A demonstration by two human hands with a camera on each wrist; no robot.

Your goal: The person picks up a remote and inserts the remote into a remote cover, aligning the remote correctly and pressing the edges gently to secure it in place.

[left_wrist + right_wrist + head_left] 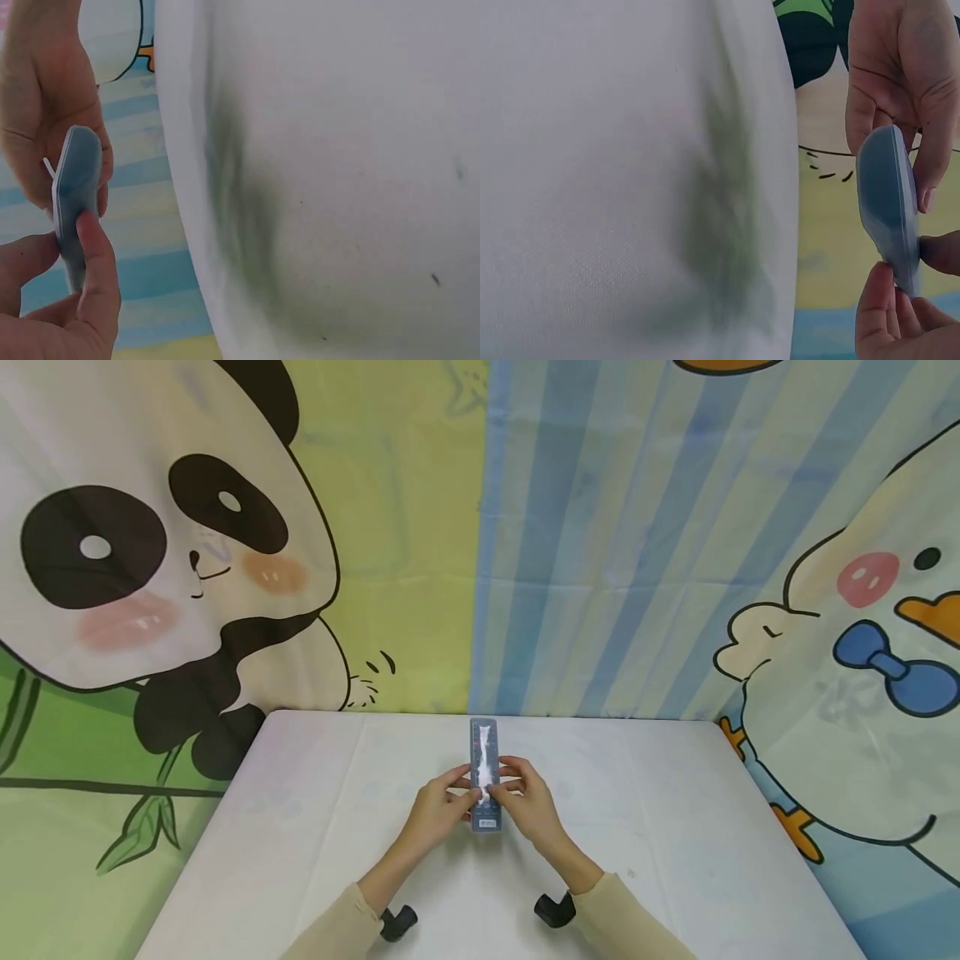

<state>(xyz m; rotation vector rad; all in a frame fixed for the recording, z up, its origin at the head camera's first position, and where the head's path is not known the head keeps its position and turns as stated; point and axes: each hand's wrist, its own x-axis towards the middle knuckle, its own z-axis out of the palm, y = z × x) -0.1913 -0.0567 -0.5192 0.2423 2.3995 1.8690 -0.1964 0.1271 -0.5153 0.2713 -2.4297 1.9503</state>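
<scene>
A slim blue-grey remote control [487, 814] is held above the white table, its buttoned face up and partly washed out by white glare. My left hand [437, 806] pinches its left edge, thumb on the face and fingers behind. From the right, my right hand [534, 803] grips the opposite edge the same way. The left wrist view shows the remote [79, 169] edge-on between thumb and fingers. Its smooth rounded back [880, 180] appears in the right wrist view, with both hands around it.
The white-covered table [360, 752] spreads below the hands. Behind it hang printed cloths with a panda [127, 543] and a white duck [840, 727]. Black wrist mounts [555, 910] stick out below the sleeves.
</scene>
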